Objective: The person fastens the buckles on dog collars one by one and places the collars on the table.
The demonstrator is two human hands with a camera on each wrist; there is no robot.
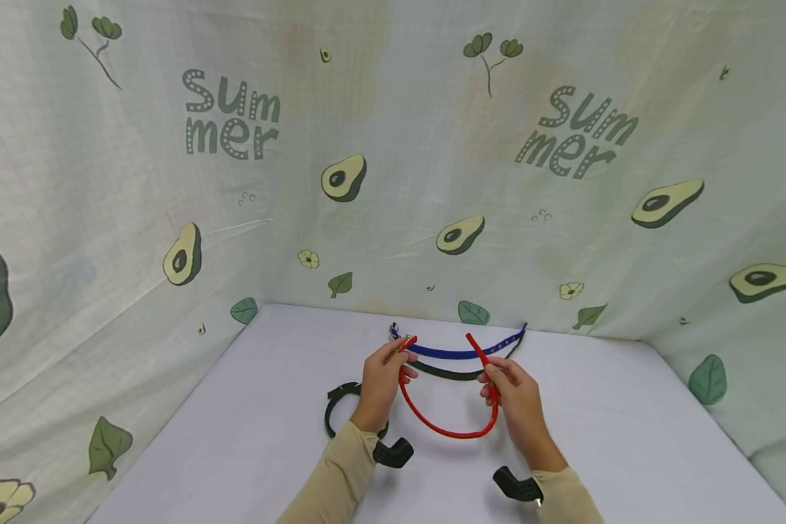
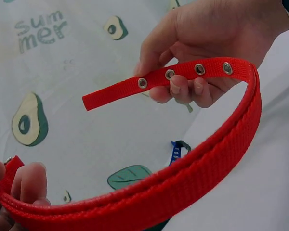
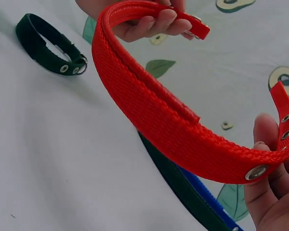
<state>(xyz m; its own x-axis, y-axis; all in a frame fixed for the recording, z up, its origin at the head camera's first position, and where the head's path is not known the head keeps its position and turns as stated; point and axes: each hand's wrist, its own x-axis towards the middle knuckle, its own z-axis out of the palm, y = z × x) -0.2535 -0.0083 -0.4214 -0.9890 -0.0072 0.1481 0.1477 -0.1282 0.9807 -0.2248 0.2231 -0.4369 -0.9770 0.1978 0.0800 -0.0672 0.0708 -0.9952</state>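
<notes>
A red collar [image 1: 455, 435] hangs in a U between my two hands above the table, its curve dipping toward me. My left hand [image 1: 381, 378] grips it near the end with metal hardware, part of which shows past the fingers in the right wrist view. Near the other end my right hand [image 1: 516, 397] pinches the strap, thumb on one side and fingers on the other. That strap end [image 2: 111, 95] has several metal eyelets and sticks out free beyond the fingertips. A padded inner strip [image 3: 154, 86] runs along the collar's middle.
Behind the hands, a blue collar [image 1: 455, 354] and a dark green collar [image 1: 448, 374] lie stretched across the white table [image 1: 262, 407]. Another dark green collar [image 3: 53, 55], closed in a loop, sits beside my left hand. A printed cloth [image 1: 393, 145] walls the back and sides.
</notes>
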